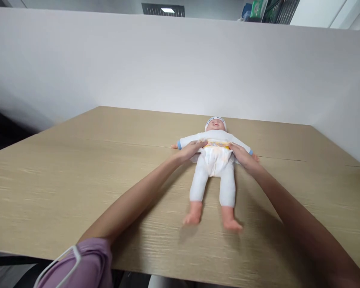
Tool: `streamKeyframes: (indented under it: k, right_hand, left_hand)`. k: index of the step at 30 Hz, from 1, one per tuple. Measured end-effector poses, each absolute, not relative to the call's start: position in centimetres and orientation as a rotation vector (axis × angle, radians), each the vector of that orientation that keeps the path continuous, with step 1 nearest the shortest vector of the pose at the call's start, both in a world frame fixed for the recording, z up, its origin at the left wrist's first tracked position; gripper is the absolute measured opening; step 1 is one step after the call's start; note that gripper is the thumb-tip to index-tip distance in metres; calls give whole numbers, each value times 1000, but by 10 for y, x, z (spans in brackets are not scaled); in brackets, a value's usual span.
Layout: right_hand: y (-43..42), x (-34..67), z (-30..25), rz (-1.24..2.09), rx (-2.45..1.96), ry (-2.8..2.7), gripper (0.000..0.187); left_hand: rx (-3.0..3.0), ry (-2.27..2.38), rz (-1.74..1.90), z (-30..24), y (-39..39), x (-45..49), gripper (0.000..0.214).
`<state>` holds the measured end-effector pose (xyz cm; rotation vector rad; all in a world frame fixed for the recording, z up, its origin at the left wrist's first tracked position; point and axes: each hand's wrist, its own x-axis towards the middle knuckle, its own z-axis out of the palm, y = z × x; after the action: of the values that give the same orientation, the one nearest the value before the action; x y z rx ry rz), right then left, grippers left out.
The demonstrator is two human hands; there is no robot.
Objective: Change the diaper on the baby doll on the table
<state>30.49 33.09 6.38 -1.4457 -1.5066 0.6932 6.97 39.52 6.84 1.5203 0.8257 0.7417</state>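
Note:
A baby doll (pixel 227 188) in a white outfit and a printed white cap lies on its back on the wooden table, head away from me and bare feet towards me. A white diaper (pixel 216 159) with a yellow-orange printed waistband wraps its hips. My left hand (pixel 193 149) grips the diaper at the waist on the left side, thumb near the printed band. On the opposite side, my right hand (pixel 241 154) holds the other edge of the waist. The undersides of both hands and the fingers around the doll's sides are partly hidden.
The wide light-wood table (pixel 78 172) has a thin seam running across it behind the hands. A white partition (pixel 156 64) rises at its far edge. Beyond, a shelf holds a green package (pixel 256 8). A white cord loop (pixel 75 260) hangs by my left sleeve.

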Motion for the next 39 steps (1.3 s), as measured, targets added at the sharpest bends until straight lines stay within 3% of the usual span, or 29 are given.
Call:
streamKeyframes:
  k: [5, 9, 14, 18, 25, 30, 34, 39]
  right_hand:
    - [301, 319, 56, 798, -1504, -1481, 54]
    - [286, 342, 46, 645, -1554, -1390, 62]
    - [252, 369, 24, 234, -1788, -1580, 48]
    - [243, 376, 9, 83, -1865, -1639, 50]
    - [253, 380, 11, 309, -1990, -1601, 51]
    - [249, 379, 21, 524, -1929, -1628, 63]
    - [248, 379, 46, 643, -1785, -1650, 72]
    - [275, 358, 83, 726, -1596, -1629, 67]
  left_hand:
    - [1419, 836, 680, 60, 378, 49, 65]
    - [1446, 873, 770, 74, 381, 41, 53]
    - [2077, 949, 995, 106, 358, 54, 32]
    - [2588, 753, 900, 112, 336, 92, 30]
    - [2842, 903, 704, 92, 340, 126, 45]
    - [2836, 974, 701, 90, 338, 124, 47]
    - [2813, 963, 692, 90, 338, 125, 48]
    - [2783, 944, 712, 85, 341, 126, 50]
